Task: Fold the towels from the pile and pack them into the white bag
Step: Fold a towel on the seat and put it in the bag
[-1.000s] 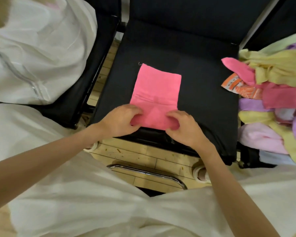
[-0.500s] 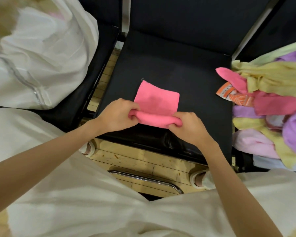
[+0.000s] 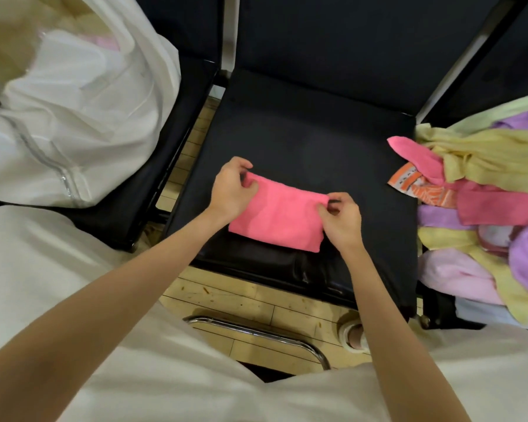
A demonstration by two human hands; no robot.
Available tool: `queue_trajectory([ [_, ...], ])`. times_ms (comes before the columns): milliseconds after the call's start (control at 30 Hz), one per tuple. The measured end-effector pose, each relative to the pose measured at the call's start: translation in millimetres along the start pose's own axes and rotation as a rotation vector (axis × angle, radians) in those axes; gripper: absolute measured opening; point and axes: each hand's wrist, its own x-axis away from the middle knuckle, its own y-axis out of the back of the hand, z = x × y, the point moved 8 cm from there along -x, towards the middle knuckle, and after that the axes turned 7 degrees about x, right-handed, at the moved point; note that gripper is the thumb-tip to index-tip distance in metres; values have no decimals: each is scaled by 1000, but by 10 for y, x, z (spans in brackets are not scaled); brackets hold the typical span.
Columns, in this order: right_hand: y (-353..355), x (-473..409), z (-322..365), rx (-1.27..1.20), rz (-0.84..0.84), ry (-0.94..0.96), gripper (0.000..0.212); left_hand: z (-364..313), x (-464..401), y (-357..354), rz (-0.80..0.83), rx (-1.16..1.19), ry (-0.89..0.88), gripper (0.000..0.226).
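1. A folded pink towel (image 3: 279, 216) is lying flat on the black chair seat (image 3: 317, 141), sitting close to the seat's front edge
2. The left hand (image 3: 230, 190) is pinching the towel's far-left corner, thumb and fingers curling onto the cloth
3. The right hand (image 3: 340, 219) is pinching the far-right corner, fingertips bending around the towel's edge
4. Both hands are working the same far edge, one at each end, with the towel stretching between them
5. The white bag (image 3: 73, 126) is sitting on the neighbouring black chair to the left, its mouth gaping open and something pale pink showing inside
6. The pile of towels (image 3: 485, 208) is heaped on the right, just beside the middle seat: yellow, pink, lilac and an orange-patterned one, all tangling together
7. One pink towel from the pile is poking its tip over onto the middle seat's right edge, well apart from the folded towel
8. Pale wooden floor (image 3: 241, 300) is showing below the seat, and a chrome bar (image 3: 256, 330) is curving across it
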Motion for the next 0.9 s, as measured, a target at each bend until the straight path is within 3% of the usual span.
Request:
queue_trajectory([
  [167, -80, -50, -134, 83, -96, -32, 32, 183, 16, -119, -59, 63, 108, 47],
  [267, -52, 6, -214, 127, -166, -91, 41, 229, 162, -71, -86, -36, 103, 53],
  [467, -263, 46, -172, 482, -50, -105, 53, 303, 224, -73, -48, -358, 131, 54],
  [567, -343, 48, -91, 540, -11, -125, 54, 274, 181, -143, 6, -473, 199, 51],
  [733, -438, 57, 326, 395, 58, -106, 44, 184, 173, -19, 19, -165, 172, 31],
  [900, -553, 208, 1130, 144, 8, 88, 29, -184, 218, 861, -204, 50, -52, 27],
])
